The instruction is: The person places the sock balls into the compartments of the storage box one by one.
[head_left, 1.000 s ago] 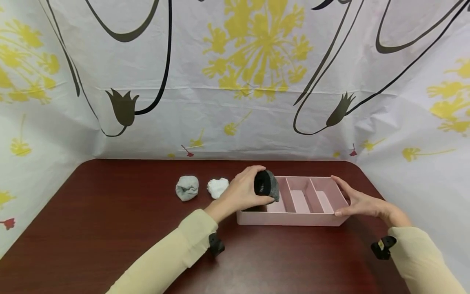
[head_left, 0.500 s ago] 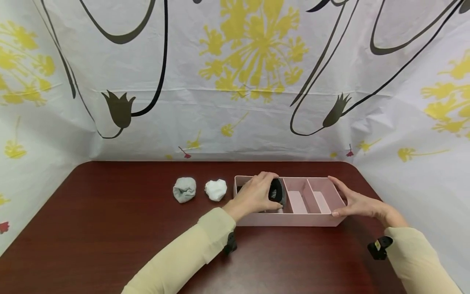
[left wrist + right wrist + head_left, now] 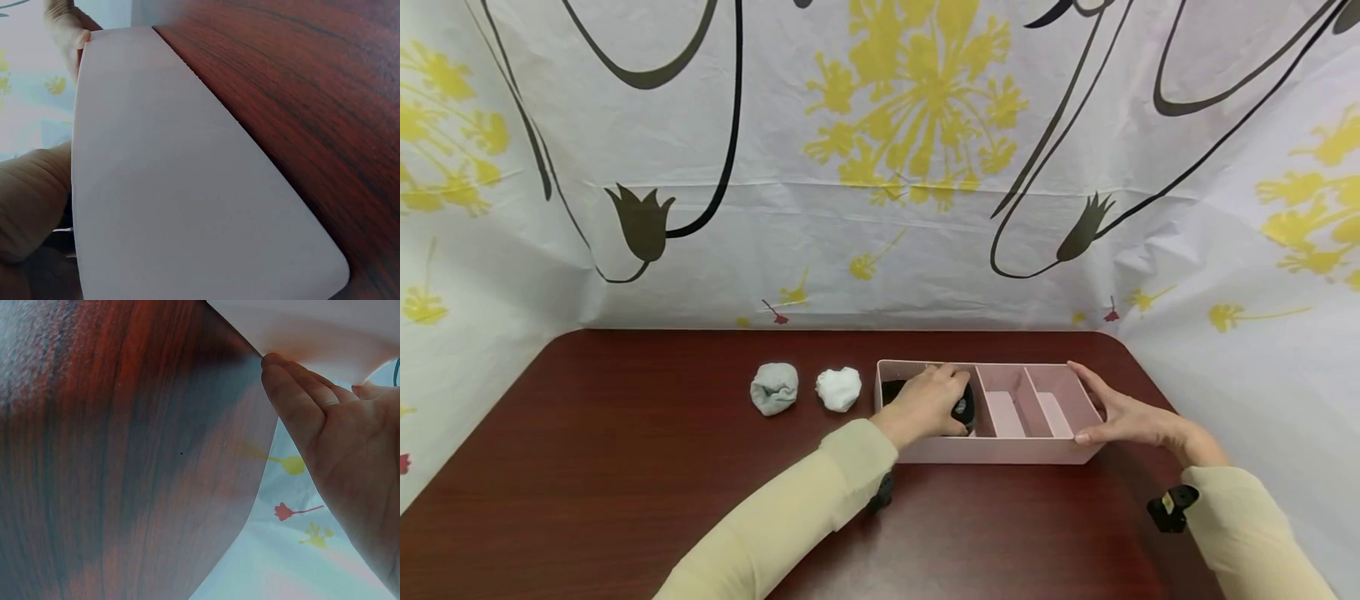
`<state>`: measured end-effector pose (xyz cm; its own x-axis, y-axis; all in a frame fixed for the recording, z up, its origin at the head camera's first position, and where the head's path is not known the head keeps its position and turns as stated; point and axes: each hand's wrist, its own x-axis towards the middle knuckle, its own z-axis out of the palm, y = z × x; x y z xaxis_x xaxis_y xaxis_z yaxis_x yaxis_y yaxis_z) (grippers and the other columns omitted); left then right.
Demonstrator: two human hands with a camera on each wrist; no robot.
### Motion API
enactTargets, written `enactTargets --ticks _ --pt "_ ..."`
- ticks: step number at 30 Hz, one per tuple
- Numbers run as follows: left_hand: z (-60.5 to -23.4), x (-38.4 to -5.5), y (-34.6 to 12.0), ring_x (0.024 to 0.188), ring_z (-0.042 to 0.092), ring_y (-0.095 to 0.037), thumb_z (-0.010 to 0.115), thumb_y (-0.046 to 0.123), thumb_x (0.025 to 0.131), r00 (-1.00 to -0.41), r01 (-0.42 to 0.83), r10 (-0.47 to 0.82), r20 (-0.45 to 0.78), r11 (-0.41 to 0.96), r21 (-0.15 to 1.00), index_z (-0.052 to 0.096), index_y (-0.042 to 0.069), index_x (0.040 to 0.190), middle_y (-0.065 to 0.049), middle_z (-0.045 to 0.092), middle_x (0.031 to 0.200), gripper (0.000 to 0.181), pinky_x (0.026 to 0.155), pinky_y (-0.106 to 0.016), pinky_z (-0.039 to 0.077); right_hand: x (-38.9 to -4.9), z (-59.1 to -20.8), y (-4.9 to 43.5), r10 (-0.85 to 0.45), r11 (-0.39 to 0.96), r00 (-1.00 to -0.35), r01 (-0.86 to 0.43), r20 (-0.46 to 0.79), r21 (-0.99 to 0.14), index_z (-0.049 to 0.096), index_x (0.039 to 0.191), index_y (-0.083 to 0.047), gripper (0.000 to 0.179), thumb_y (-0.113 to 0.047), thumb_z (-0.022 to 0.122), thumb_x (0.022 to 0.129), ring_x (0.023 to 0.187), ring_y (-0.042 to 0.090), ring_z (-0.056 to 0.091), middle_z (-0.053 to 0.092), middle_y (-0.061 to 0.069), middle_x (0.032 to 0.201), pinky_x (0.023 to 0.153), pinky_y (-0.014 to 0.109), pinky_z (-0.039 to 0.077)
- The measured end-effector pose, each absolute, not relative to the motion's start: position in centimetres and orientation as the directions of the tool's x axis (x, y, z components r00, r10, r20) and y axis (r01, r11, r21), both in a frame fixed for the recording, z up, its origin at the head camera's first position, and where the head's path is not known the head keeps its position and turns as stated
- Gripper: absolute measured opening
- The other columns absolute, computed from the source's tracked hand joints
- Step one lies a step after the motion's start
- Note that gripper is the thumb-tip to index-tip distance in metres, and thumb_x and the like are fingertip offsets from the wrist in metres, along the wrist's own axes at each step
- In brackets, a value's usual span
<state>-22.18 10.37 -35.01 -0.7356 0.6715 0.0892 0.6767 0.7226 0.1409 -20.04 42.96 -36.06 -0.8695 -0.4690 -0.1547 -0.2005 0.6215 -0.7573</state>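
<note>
A rolled-up dark grey and black sock (image 3: 962, 408) sits low in the second compartment from the left of a pink divided box (image 3: 1000, 451). My left hand (image 3: 927, 402) holds it from above, fingers on its far side and thumb on the near side. In the left wrist view, the box's front wall (image 3: 156, 162) covers the sock and most of that hand. My right hand (image 3: 1131, 417) grips the box's right end, thumb at the near corner and fingers at the far one. Its fingers (image 3: 294, 394) touch the end wall in the right wrist view.
Black cloth (image 3: 892, 391) lies in the leftmost compartment, partly behind my left hand. Left of the box, a grey rolled sock (image 3: 774, 388) and a white rolled sock (image 3: 838, 389) rest on the dark red table (image 3: 625, 467). Patterned sheeting (image 3: 737, 283) stands behind the table.
My left hand has carried the dark sock rightward and down, from above the box into the second compartment. The right hand stays at the box's end.
</note>
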Motion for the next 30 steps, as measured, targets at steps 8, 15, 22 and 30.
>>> enactTargets --ticks 8,15,22,30 --pt "-35.3 -22.3 11.0 0.108 0.055 -0.021 0.076 0.042 0.076 -0.732 0.681 0.679 0.055 0.732 0.021 0.060 0.013 0.118 -0.003 0.057 0.118 0.053 0.079 -0.028 0.052 -20.0 -36.0 42.9 -0.453 0.637 -0.876 -0.191 -0.163 -0.746 -0.004 0.149 -0.003 0.106 -0.011 0.073 0.076 0.110 -0.009 0.035 0.018 0.030 0.142 0.081 0.021 0.043" --pt "-35.5 -22.1 11.4 0.101 0.054 -0.017 0.076 0.044 0.075 -0.744 0.666 0.667 0.039 0.745 -0.030 0.064 0.017 0.109 0.000 0.057 0.113 0.045 0.078 -0.027 0.051 -20.0 -36.1 43.0 -0.460 0.629 -0.872 -0.188 -0.167 -0.754 -0.005 0.149 -0.004 0.106 -0.010 0.073 0.077 0.110 -0.010 0.035 0.014 0.028 0.144 0.082 0.021 0.043" --pt "-35.7 -21.9 11.6 0.101 0.052 -0.015 0.075 0.046 0.075 -0.768 0.639 0.640 0.036 0.769 -0.021 0.062 0.017 0.112 0.002 0.057 0.111 0.049 0.080 -0.025 0.050 -20.0 -36.0 43.0 -0.454 0.633 -0.875 -0.185 -0.166 -0.752 -0.005 0.149 -0.003 0.106 -0.011 0.073 0.077 0.110 -0.009 0.035 0.018 0.029 0.142 0.081 0.022 0.044" --pt "-35.9 -21.9 11.3 0.110 0.052 -0.018 0.071 0.050 0.077 -0.757 0.652 0.650 0.062 0.758 0.028 0.059 0.013 0.121 -0.001 0.056 0.122 0.059 0.084 -0.027 0.051 -20.0 -36.3 43.1 -0.452 0.631 -0.877 -0.185 -0.164 -0.754 -0.005 0.149 -0.003 0.106 -0.010 0.072 0.077 0.110 -0.007 0.035 0.018 0.030 0.142 0.082 0.022 0.043"
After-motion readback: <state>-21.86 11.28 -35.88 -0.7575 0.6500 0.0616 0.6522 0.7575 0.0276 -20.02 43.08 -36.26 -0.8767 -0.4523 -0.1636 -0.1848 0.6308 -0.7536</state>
